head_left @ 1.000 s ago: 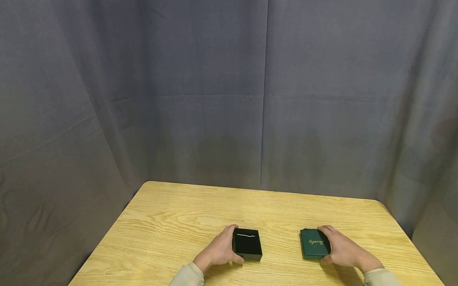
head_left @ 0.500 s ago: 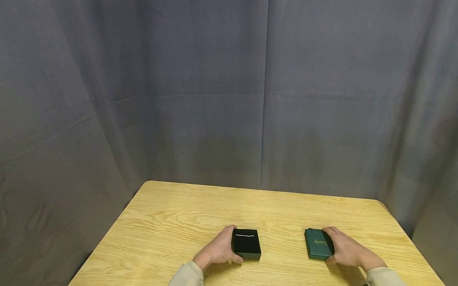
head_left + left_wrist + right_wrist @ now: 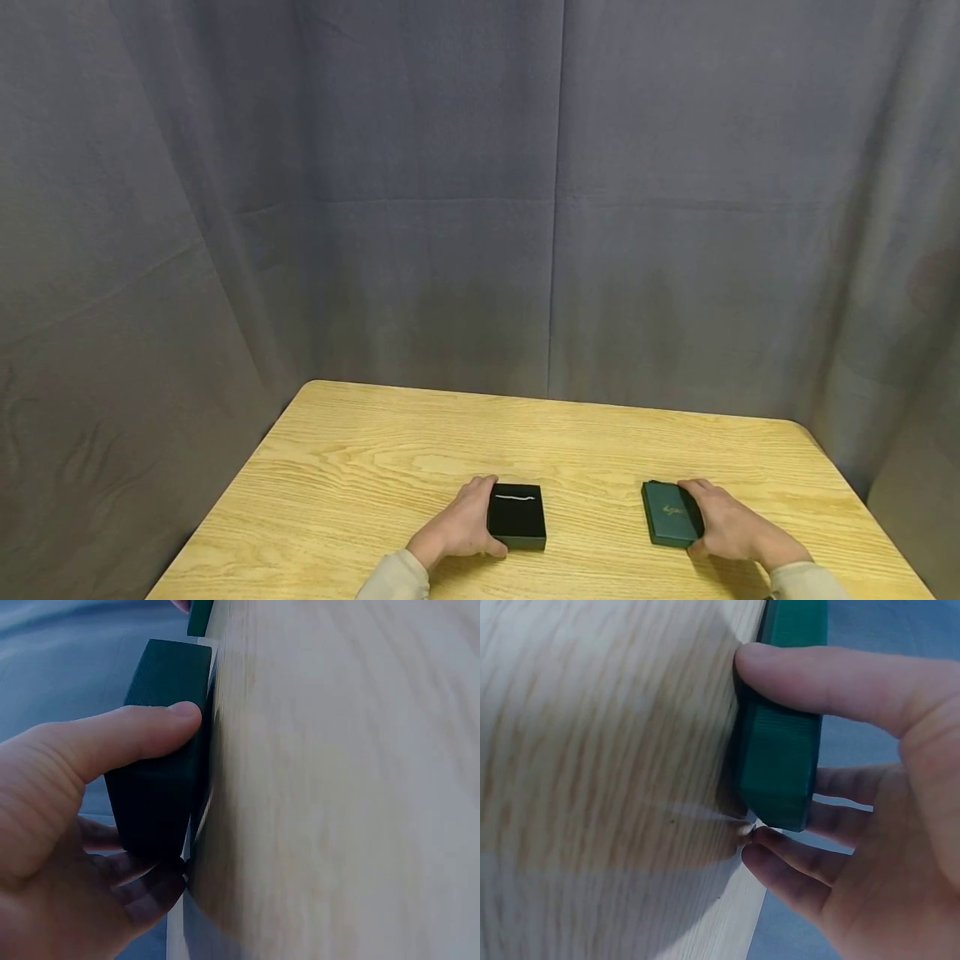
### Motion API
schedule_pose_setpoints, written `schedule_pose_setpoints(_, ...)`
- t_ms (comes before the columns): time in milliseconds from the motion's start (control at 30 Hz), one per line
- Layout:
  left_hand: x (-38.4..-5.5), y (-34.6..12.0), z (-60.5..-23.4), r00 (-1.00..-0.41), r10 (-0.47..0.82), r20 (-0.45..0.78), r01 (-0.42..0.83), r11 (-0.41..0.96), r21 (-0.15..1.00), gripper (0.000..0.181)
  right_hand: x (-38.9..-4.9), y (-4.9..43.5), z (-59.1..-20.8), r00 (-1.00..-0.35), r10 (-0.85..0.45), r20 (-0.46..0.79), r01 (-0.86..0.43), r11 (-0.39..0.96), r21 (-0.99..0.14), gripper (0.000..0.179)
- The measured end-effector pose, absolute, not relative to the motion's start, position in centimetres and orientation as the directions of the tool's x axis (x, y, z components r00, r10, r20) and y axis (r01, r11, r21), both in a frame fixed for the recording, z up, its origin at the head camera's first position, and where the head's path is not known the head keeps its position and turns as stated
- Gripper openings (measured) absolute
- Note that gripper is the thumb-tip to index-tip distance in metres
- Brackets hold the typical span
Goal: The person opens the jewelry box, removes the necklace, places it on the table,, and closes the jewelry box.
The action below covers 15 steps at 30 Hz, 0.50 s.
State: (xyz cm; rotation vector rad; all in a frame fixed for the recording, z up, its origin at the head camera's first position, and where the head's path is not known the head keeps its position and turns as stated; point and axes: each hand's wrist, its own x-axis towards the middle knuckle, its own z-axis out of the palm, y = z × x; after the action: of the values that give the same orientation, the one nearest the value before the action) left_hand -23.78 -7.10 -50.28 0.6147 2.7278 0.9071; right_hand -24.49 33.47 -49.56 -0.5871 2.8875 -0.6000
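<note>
My left hand (image 3: 463,523) grips a small dark green jewelry box (image 3: 517,515) by its left side, thumb on the near side and fingers at the far side. Its top shows a black insert with a thin white wavy strip (image 3: 515,497) across the far part. To the right, my right hand (image 3: 729,523) holds a green box lid (image 3: 670,510) with gold lettering, thumb near and fingers far. The left wrist view shows the thumb pressed on the box wall (image 3: 161,690). In the right wrist view the lid's ridged green side (image 3: 776,761) lies close over the wood.
Both things are on a light wood-grain table (image 3: 420,433) with rounded far corners. Grey curtains (image 3: 435,208) hang behind it and along both sides. A stretch of bare wood separates the two hands.
My right hand has moved a little to the right with the green lid, which has turned slightly. My left hand and the box have stayed almost in place.
</note>
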Motion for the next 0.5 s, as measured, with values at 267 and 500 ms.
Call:
schedule_pose_setpoints(267, -23.65, -6.87, -50.37, -0.896, 0.441, -0.047, 0.332, 0.736, 0.589, 0.101, -24.68, 33.59, -49.57, -0.920, -0.381, -0.095, -0.311, 0.854, -0.417, 0.098)
schedule_pose_setpoints(500, -23.75, -6.91, -50.65, -0.898, 0.440, -0.026, 0.341, 0.731, 0.591, 0.102, -24.82, 33.40, -49.48, -0.923, -0.364, -0.120, -0.285, 0.862, -0.420, 0.099)
